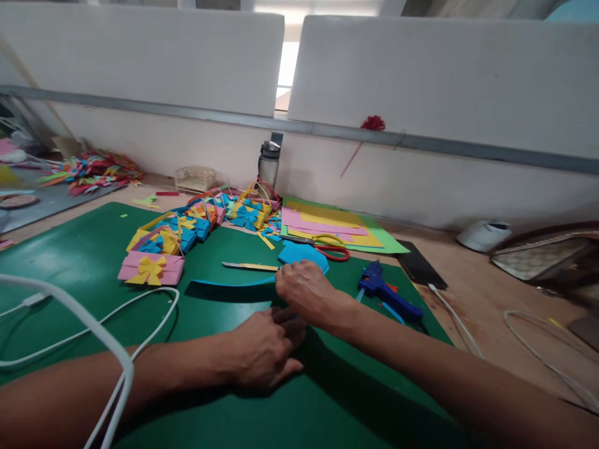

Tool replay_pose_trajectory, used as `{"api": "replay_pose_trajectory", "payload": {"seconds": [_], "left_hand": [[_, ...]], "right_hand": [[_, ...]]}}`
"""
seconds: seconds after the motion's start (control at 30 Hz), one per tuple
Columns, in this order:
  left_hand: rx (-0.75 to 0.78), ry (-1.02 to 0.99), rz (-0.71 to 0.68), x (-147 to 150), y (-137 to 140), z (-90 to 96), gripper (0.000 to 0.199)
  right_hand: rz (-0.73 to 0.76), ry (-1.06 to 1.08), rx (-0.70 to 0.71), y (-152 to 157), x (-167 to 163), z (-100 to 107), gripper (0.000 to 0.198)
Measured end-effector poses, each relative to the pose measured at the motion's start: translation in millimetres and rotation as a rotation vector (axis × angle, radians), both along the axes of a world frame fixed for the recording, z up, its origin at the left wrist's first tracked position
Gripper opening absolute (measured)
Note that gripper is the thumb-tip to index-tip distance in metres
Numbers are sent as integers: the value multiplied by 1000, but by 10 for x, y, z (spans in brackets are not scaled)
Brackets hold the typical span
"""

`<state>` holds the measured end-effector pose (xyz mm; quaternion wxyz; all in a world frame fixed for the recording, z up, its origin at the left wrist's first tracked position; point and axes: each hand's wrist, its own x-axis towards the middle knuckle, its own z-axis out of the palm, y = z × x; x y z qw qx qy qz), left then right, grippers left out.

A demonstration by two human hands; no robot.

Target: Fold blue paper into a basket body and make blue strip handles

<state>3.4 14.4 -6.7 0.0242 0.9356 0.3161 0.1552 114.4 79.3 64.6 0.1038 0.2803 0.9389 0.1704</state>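
My right hand is closed at the right end of a blue paper strip, which stretches leftward just above the green mat. Directly below it, my left hand lies on the mat, fingers stretched and thumb apart; its fingertips are partly hidden by the right hand. A craft knife lies just beyond the strip. Behind my right hand is a folded blue paper piece, with red-and-yellow scissors next to it. To the right rests a blue glue gun.
Several small paper bags with bows line the mat's back left. Coloured sheets and a bottle stand behind. A white cable crosses over my left forearm. A black phone lies at the right edge.
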Motion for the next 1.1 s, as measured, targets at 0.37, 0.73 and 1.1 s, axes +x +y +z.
{"api": "replay_pose_trajectory", "payload": {"seconds": [0.37, 0.73, 1.1], "left_hand": [[107, 80, 187, -434, 508, -93, 22], [398, -145, 171, -129, -190, 261, 36], [294, -47, 14, 144, -370, 9, 23]], "right_hand": [[-126, 122, 414, -886, 1055, -96, 23], [-94, 218, 392, -1213, 1271, -480, 24], [-29, 378, 305, -1170, 1310, -477, 26]]}}
